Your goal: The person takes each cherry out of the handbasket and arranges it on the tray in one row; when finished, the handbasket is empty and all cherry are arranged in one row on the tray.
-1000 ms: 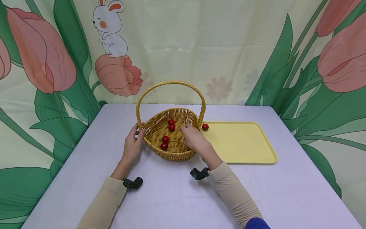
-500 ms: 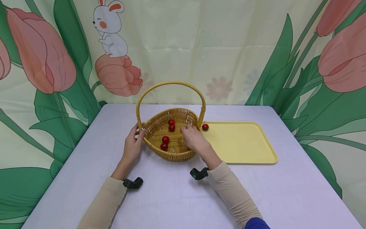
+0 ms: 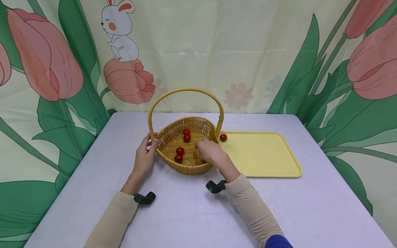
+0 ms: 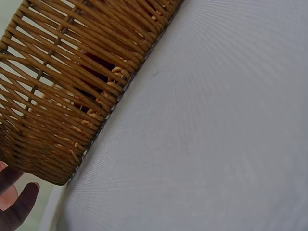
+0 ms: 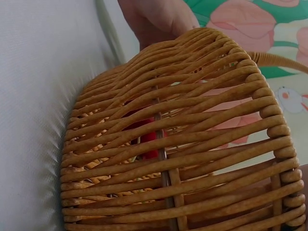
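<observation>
A woven wicker basket (image 3: pixel 190 170) with a tall arched handle stands on the table. My left hand (image 3: pixel 144 155) grips its left side at the foot of the handle, thumb at the front of the rim. In the left wrist view, fingers (image 4: pixel 25 202) show beside the weave. My right hand (image 3: pixel 211 151) reaches over the right rim into the basket, fingers bent downward; the fingertips are hidden, and I cannot tell whether they hold anything. Inside lie two pairs of red cherries, one pair toward the back (image 3: pixel 186 138) and one nearer the front (image 3: pixel 178 158).
A yellow tray (image 3: pixel 260 155) lies right of the basket, with one more red cherry (image 3: pixel 223 137) at its back left corner. White cloth (image 3: pixel 183 213) covers the table. Behind it hangs a curtain (image 3: pixel 198 51) printed with tulips and a rabbit.
My right hand's fingers have shifted slightly within the basket. The left hand, the basket and the visible cherries stay where they were.
</observation>
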Motion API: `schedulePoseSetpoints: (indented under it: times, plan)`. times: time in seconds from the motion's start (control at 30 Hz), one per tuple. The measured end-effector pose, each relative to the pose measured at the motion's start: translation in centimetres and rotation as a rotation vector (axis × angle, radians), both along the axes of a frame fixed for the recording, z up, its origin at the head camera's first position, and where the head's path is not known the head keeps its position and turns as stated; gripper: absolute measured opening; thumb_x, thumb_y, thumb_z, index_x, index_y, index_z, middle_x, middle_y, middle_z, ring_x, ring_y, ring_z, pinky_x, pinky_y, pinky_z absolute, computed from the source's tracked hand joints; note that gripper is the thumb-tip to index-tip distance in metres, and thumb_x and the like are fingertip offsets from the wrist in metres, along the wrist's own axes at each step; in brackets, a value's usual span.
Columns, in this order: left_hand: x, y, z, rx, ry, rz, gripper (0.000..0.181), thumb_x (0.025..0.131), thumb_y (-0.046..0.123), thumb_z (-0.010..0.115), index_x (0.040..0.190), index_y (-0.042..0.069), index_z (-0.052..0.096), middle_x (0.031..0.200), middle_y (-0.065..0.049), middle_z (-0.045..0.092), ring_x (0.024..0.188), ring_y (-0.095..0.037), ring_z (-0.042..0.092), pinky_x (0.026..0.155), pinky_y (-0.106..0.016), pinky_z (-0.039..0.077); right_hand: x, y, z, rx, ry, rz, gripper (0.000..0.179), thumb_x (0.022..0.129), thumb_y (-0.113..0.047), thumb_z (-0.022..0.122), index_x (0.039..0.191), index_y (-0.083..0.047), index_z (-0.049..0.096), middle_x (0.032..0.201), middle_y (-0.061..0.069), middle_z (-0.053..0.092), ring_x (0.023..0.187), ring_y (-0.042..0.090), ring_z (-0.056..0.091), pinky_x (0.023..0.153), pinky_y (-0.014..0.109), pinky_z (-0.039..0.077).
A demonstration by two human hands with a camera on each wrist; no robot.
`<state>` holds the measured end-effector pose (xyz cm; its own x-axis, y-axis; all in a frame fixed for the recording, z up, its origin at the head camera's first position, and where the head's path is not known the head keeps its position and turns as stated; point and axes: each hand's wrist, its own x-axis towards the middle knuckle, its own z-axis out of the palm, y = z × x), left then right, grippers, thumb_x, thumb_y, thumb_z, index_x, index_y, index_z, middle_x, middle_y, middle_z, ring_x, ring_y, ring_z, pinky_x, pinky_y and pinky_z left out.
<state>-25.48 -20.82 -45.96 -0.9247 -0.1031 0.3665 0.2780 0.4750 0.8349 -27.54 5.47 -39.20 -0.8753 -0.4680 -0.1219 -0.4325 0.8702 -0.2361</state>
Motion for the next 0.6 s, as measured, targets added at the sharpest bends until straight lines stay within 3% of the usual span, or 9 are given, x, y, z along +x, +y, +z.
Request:
schedulePoseSetpoints:
  times: [0.33,0.6]
  plan:
    - [-0.17,-0.01,-0.11,0.004,0.002,0.001,0.045,0.105,0.041,0.049,0.148,0.026,0.047,0.149,-0.002,0.051,0.115,-0.020,0.057,0.078,-0.021,0.047,-0.55,0.12,-0.43,-0.061,-0.014,0.037,0.032,0.090,-0.004,0.069,0.121,-0.003,0.067,0.110,0.012,0.070,0.086,0.020,0.060,0.077,0.033,0.052]
    - [-0.12,-0.03,-0.10,0.007,0.013,-0.008,0.046,0.106,0.040,0.049,0.148,0.024,0.046,0.149,-0.004,0.050,0.114,-0.021,0.057,0.077,-0.019,0.047,-1.02,-0.08,-0.71,-0.124,-0.001,0.161,0.024,0.094,-0.013,0.069,0.117,-0.005,0.071,0.108,0.008,0.073,0.090,0.018,0.062,0.084,0.034,0.053]
